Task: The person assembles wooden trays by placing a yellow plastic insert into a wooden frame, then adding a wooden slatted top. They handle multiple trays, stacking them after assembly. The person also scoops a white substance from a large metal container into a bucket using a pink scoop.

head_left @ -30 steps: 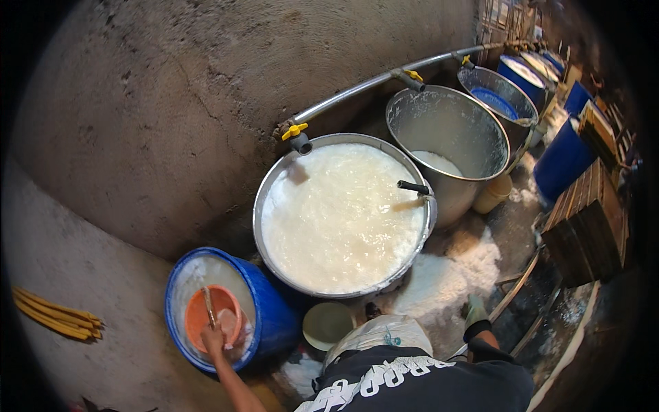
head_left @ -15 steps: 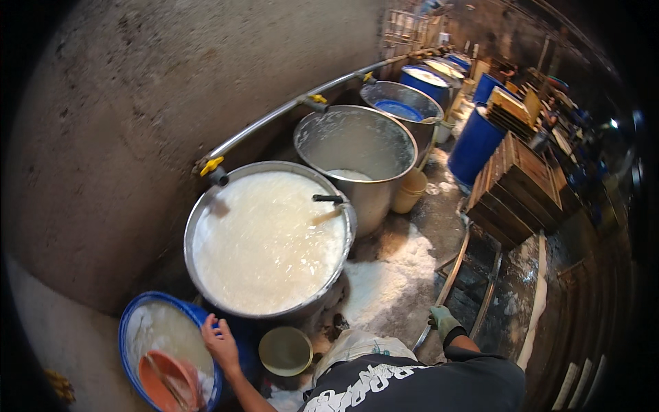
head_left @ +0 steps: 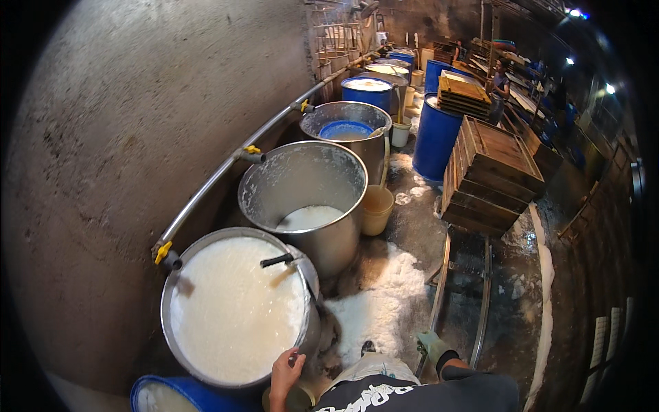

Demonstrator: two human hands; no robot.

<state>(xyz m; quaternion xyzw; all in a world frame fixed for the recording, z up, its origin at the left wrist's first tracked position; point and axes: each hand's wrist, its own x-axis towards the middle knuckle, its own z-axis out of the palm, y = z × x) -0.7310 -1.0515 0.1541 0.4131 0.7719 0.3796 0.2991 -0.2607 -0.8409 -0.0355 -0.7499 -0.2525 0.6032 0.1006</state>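
My left hand [head_left: 286, 374] is bare and held half curled, with a gap between thumb and fingers. It hangs in front of the near right side of a large metal vat [head_left: 310, 336], apparently holding nothing. The vat is filled with a whitish, frothy liquid [head_left: 237, 309], and a short black handle [head_left: 276, 260] juts over its far right rim. On my right, a pale grey-green glove covers my right hand [head_left: 432, 347]. Its fingers are loosely bent and apart, nothing visible in them, above a floor rail. Below my left hand, a bucket [head_left: 302, 397] is mostly hidden.
A blue drum [head_left: 147, 381] stands at lower left. Farther on are a second metal vat [head_left: 347, 237], a tan bucket [head_left: 377, 211] and stacked wooden boxes [head_left: 484, 178]. A pipe [head_left: 213, 182] with yellow valves follows the wall. White residue [head_left: 384, 288] covers some floor. A person [head_left: 501, 79] is farther back.
My view has swung up and right, showing more of the aisle. My left hand has moved from beside the blue drum to near the filled vat, its fingers more curled. The orange scoop has left view.
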